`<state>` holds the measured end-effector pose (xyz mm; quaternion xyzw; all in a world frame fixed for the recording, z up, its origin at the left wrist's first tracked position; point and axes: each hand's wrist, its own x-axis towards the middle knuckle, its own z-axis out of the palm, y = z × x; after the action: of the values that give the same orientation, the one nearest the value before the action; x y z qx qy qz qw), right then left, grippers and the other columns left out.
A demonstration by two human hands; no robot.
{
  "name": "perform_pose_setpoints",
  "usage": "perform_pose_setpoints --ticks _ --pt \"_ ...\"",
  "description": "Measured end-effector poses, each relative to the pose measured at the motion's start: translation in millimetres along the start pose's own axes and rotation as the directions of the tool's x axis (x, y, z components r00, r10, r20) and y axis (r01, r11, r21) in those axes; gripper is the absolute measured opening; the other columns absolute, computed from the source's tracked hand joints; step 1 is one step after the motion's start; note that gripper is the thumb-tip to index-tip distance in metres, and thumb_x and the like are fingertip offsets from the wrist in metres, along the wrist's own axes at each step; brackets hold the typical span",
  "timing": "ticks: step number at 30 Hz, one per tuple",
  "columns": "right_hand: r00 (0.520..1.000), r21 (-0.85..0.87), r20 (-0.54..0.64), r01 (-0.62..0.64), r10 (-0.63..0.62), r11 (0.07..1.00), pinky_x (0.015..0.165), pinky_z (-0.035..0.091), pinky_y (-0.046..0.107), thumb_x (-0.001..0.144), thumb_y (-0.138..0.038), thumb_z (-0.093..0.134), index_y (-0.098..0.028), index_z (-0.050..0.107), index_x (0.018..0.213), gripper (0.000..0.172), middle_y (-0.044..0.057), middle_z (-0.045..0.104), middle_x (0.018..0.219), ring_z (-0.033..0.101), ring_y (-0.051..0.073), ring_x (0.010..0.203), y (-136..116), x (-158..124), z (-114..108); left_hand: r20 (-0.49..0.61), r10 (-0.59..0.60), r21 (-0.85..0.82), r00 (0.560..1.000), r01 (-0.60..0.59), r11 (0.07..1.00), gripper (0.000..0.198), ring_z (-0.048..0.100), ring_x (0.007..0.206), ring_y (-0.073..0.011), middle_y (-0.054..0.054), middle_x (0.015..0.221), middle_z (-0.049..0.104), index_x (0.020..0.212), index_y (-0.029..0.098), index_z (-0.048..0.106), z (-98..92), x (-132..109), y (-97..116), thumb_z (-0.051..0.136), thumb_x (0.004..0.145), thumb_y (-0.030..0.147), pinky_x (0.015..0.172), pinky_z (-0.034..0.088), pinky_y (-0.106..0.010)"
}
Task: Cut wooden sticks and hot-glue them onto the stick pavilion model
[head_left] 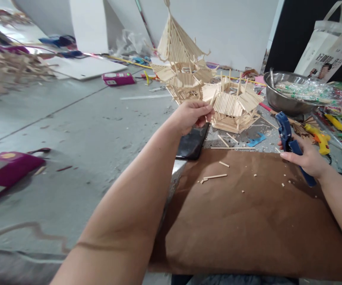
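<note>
My left hand is closed in a pinch on a short wooden stick, just in front of the lower stick model. Behind it rises a taller stick tower with a pointed roof. My right hand grips a blue hand tool over the right part of a brown sheet. Cut stick pieces lie on that sheet. Longer sticks rest just beyond its far edge, near a blue scrap.
A dark tablet or phone lies beneath my left hand. At right are a metal bowl with wrapped sticks, a yellow glue gun and a white bag. Purple power strips lie at left; another sits further back.
</note>
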<state>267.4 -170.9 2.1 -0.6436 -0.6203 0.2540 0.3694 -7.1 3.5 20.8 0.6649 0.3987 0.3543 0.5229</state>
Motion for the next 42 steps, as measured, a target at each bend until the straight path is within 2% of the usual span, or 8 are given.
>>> perform_pose_setpoints --ticks 6,9,21,24,29,35,38,42 --pt "0.994 0.345 0.112 -0.037 -0.002 0.938 0.081 0.046 0.039 0.068 -0.038 0.06 -0.024 0.057 0.097 0.032 0.004 0.063 0.097 0.06 0.022 0.088 0 -1 -1 0.185 0.224 0.046 0.957 -0.236 0.971 0.021 0.036 0.039 -0.0022 0.001 0.056 0.052 0.064 0.012 0.057 42.5 -27 29 0.052 0.078 0.027 0.039 0.024 -0.018" --pt "0.984 0.468 0.18 -0.089 0.004 0.879 0.084 0.046 0.04 0.069 -0.036 0.059 -0.024 0.057 0.1 0.033 0.003 0.063 0.099 0.061 0.022 0.089 -2 -2 -1 0.357 0.195 0.154 0.914 -0.263 0.952 0.023 0.036 0.041 -0.0035 0.002 0.051 0.049 0.061 0.013 0.057 68.5 -41 34 0.052 0.077 0.029 0.042 0.027 -0.018" --pt "0.995 -0.142 -0.077 0.054 -0.065 0.988 0.095 0.035 0.046 0.063 -0.041 0.066 -0.022 0.047 0.115 0.059 0.009 0.056 0.114 0.051 0.027 0.107 3 -1 13 0.452 0.156 0.278 0.878 -0.305 0.911 0.023 0.041 0.049 -0.0064 0.003 0.052 0.049 0.063 0.016 0.053 90.1 -44 21 0.045 0.08 0.028 0.05 0.034 -0.018" --pt "0.997 -0.127 -0.058 0.035 -0.043 0.991 0.095 0.035 0.047 0.061 -0.041 0.066 -0.024 0.049 0.113 0.057 0.008 0.056 0.115 0.051 0.028 0.107 0 -1 13 0.436 0.155 0.314 0.887 -0.311 0.897 0.022 0.042 0.052 -0.0072 0.003 0.053 0.048 0.062 0.016 0.053 93.6 -42 14 0.046 0.079 0.027 0.053 0.035 -0.019" --pt "0.986 0.33 0.154 -0.105 0.056 0.938 0.082 0.044 0.046 0.064 -0.051 0.056 -0.028 0.054 0.107 0.048 0.005 0.062 0.102 0.058 0.027 0.094 -10 -4 2 0.454 0.295 0.01 0.841 -0.336 0.942 0.019 0.053 0.081 -0.0114 -0.003 0.085 0.058 0.069 0.015 0.055 106.5 -42 -2 0.046 0.08 0.028 0.076 0.04 -0.025" --pt "0.996 0.409 0.058 -0.09 0.072 0.908 0.073 0.045 0.045 0.07 -0.066 0.028 -0.03 0.053 0.111 0.06 0.007 0.063 0.099 0.059 0.025 0.094 -10 -7 1 0.661 0.189 -0.211 0.726 -0.062 0.976 0.029 0.05 0.067 -0.0096 -0.002 0.07 0.054 0.071 0.014 0.053 122.9 -60 -8 0.046 0.081 0.041 0.066 0.041 -0.024" --pt "0.996 0.355 -0.018 -0.073 0.085 0.932 0.073 0.045 0.044 0.073 -0.071 0.015 -0.028 0.056 0.106 0.067 0.008 0.064 0.093 0.059 0.025 0.095 0 -1 3 0.615 0.211 -0.243 0.76 -0.072 0.967 0.032 0.047 0.058 -0.0086 -0.001 0.065 0.051 0.07 0.015 0.049 128.0 -65 -7 0.042 0.082 0.044 0.058 0.04 -0.023" --pt "0.958 0.292 -0.222 -0.11 0.179 0.95 0.075 0.045 0.043 0.073 -0.072 0.027 -0.024 0.056 0.092 0.058 0.009 0.063 0.09 0.06 0.025 0.09 15 11 7 0.354 0.385 0.031 0.852 -0.422 0.906 0.025 0.044 0.059 -0.0088 -0.001 0.066 0.045 0.07 0.016 0.049 131.0 -68 -7 0.038 0.086 0.031 0.06 0.041 -0.024"
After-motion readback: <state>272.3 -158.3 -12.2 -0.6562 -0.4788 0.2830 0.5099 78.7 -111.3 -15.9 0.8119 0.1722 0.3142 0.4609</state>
